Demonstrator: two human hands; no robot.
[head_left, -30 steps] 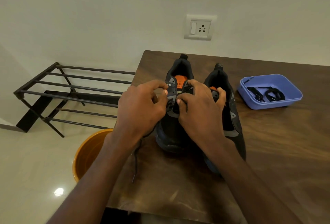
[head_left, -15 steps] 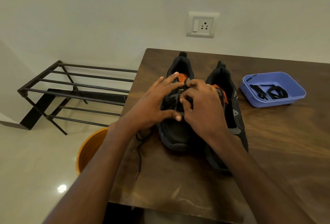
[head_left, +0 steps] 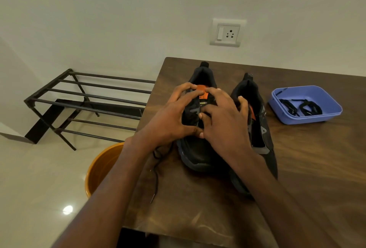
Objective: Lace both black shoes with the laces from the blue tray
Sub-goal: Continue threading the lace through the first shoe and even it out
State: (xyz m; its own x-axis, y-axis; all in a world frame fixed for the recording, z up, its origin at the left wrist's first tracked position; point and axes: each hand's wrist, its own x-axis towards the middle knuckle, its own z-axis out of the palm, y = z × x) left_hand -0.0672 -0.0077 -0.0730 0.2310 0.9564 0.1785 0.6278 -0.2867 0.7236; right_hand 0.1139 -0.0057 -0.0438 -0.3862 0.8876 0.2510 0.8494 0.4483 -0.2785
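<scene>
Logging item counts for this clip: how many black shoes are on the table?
2. One black shoe sits under both hands, left of centre on the wooden table; the second black shoe stands right beside it, nearer the blue plastic tray.

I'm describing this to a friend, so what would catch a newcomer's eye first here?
Two hands, left and right, work over the left black shoe in the middle of the wooden table. To the right sits a blue tray holding a black lace; an orange bucket stands on the floor.

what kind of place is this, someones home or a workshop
Most likely a home, perhaps an entryway: a metal shoe rack on glossy floor tiles, a wall socket on a plain wall, and a wooden table bearing shoes.
</scene>
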